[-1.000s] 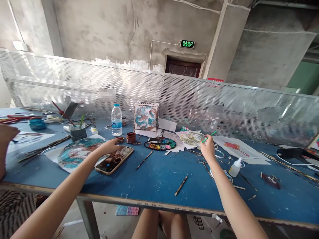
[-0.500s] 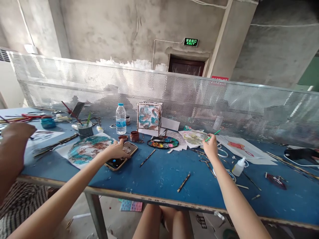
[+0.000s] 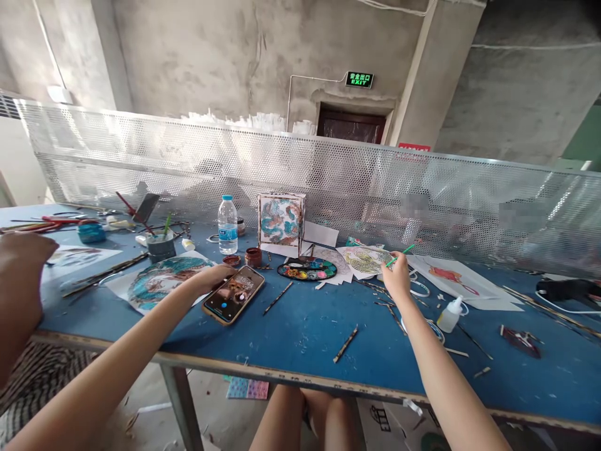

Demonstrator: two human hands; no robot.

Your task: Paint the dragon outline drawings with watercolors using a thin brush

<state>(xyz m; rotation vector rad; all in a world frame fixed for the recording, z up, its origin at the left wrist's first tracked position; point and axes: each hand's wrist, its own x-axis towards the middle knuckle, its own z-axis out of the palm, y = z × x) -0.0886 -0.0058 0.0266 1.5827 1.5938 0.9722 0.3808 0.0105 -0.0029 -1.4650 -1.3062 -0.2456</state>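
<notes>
My left hand [image 3: 210, 276] rests on the blue table [image 3: 300, 338] at the left edge of a phone [image 3: 233, 294] with a lit screen, fingers curled against its side. Left of it lies a round teal and brown painting on paper [image 3: 159, 282]. My right hand [image 3: 397, 273] is closed on a thin green paintbrush [image 3: 400, 255], its tip over a yellow-green painted sheet [image 3: 366, 260]. A paint palette [image 3: 307, 270] with several colours sits between the hands, and two small brown paint pots [image 3: 253, 256] stand beside it.
A water bottle [image 3: 228, 225], a painted box [image 3: 280, 220], a glue bottle [image 3: 449, 314] and scattered sticks [image 3: 345, 344] lie on the table. A perforated metal screen [image 3: 328, 181] closes the far edge. Another person's arm [image 3: 19, 275] reaches in at the left.
My left hand has slid back to the phone's left edge, uncovering the screen, and the phone sits a little further right. My right hand has stayed in place.
</notes>
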